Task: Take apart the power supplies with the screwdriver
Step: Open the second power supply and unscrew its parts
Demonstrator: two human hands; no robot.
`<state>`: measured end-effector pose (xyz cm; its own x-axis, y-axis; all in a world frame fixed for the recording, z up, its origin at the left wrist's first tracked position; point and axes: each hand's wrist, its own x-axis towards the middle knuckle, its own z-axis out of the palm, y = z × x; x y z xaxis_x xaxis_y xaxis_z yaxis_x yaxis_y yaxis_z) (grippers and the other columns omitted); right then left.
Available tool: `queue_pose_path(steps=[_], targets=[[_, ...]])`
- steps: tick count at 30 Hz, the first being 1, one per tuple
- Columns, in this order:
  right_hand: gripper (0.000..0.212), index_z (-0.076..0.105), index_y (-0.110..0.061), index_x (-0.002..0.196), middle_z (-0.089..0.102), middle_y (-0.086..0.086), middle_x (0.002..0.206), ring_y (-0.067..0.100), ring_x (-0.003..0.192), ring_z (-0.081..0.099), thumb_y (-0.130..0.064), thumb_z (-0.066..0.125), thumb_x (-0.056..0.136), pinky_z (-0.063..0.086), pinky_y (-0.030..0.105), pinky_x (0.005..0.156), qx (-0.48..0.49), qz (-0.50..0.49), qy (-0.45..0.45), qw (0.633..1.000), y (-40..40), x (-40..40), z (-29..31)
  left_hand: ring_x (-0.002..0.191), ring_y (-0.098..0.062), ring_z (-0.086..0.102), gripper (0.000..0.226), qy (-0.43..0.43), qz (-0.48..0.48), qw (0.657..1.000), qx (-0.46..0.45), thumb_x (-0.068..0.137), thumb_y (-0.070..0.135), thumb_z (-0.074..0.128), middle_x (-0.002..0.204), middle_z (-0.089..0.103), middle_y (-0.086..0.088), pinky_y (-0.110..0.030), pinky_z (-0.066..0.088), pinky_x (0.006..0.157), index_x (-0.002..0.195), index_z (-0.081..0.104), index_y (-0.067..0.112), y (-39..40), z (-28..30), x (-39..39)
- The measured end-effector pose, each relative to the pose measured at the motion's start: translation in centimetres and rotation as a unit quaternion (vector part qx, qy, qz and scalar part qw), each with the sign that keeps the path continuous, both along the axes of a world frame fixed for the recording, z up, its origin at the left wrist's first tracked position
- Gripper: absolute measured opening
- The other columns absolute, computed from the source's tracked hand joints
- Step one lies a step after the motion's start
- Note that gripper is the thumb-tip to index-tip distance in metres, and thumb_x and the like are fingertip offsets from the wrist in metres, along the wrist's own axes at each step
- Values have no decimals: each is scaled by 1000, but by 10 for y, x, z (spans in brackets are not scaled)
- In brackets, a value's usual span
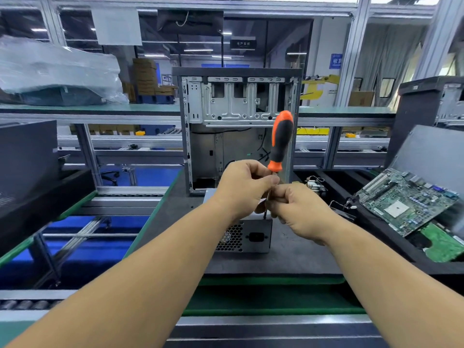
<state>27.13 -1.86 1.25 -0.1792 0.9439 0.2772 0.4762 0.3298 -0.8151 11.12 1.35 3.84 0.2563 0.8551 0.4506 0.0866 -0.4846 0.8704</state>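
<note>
A grey power supply (247, 236) lies on the dark mat in front of me, its honeycomb vent and power socket facing me. A screwdriver (281, 139) with an orange and black handle stands nearly upright over it, its tip down at the unit's top right corner. My left hand (242, 187) pinches the metal shaft just below the handle. My right hand (295, 208) grips the shaft lower down, close to the tip. Both hands hide most of the shaft and the top of the power supply.
An open, stripped computer case (238, 126) stands upright right behind the power supply. A black tray at the right holds a green motherboard (404, 202) and other boards. A roller conveyor (120, 199) runs at the left, and a dark box (27, 149) sits at the far left.
</note>
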Motion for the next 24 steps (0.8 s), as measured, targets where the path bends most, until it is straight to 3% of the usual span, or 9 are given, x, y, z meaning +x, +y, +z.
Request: queue_pose_path(steps=[2,5,7,9,11,14,17,24], targets=[[10,76,-16,96,72,-8,69,10,56,49,-15,67,100,40,34,55,6,-14,-7,1000,0,-1,0,55,-10,57,20,-5,16,1000,-3,86,9,81,63,65,5,-29,52,53,74,65,11,0,-1,1],[11,75,-9,89,70,18,75,22,63,51,-18,75,95,43,40,59,28,-46,35,998,0,-5,-2,55,-12,57,26,-6,35,999,6,82,15,86,67,62,0,-28,52,52,77,61,10,1,-5,4],[10,76,-6,89,73,18,79,20,62,56,-13,73,96,46,37,57,37,-50,51,997,-1,-6,-2,58,-13,61,24,12,28,1000,3,85,23,83,72,65,-2,-31,56,56,85,62,11,3,-9,0],[13,77,-6,85,72,17,75,18,60,57,-7,69,96,48,33,55,47,-55,45,996,0,-6,-4,66,-9,63,15,99,39,994,16,91,33,73,83,71,2,-27,55,64,92,65,21,5,-17,-7],[18,76,-5,81,69,21,72,19,58,55,-1,65,94,47,33,53,51,-69,55,995,2,-4,-7,64,-2,56,14,196,55,978,41,91,44,67,82,70,6,-21,50,60,90,65,31,5,-27,-15],[16,77,-6,81,70,9,66,15,56,57,-1,70,94,48,24,49,39,-67,103,992,4,-2,-11,54,-1,47,26,255,45,964,62,82,56,72,68,59,11,-15,41,49,79,63,32,4,-31,-20],[14,77,-8,83,75,15,76,16,60,62,-5,72,95,50,24,52,30,-52,120,991,7,0,-13,52,-9,45,27,300,15,953,35,79,47,83,63,56,8,-24,42,48,73,65,27,5,-28,-19],[9,78,-9,85,72,23,77,15,59,61,-7,76,93,48,24,51,47,-62,136,988,10,0,-13,55,-22,39,36,279,60,958,-21,85,34,83,57,48,-6,-30,37,55,67,68,7,6,-32,-8]])
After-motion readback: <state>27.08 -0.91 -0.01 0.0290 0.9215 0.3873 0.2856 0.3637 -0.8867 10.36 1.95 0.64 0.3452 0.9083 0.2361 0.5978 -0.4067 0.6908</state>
